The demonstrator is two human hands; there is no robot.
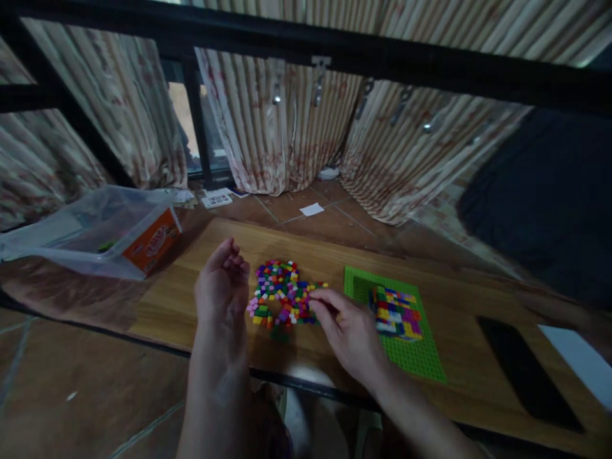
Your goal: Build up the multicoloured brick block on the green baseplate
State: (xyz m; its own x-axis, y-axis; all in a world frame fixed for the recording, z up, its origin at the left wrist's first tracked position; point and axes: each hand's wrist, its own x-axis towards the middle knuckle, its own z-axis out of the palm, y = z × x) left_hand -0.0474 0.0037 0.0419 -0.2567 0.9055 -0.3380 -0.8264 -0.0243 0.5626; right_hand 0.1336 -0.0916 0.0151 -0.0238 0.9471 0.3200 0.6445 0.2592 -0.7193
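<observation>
A pile of small coloured building bricks (280, 278) lies spread on the wooden table. Just left of it, above the table, my left hand (220, 280) is raised with the palm turned inward and its fingers curled in. Whatever it may hold is hidden. At the right side of the pile, my right hand (347, 328) has thumb and index finger pinched together over the loose bricks. Too little shows between these fingertips to name. To the right of this hand is a green baseplate (415, 360), bearing a block of multicoloured bricks (396, 312) pressed together.
The wooden table (182, 287) runs across the view. A clear plastic box (102, 217) with an orange label stands at the left. On the table's right lie a black flat slab (526, 373) and a white sheet (576, 357). Striped curtains (268, 127) hang behind.
</observation>
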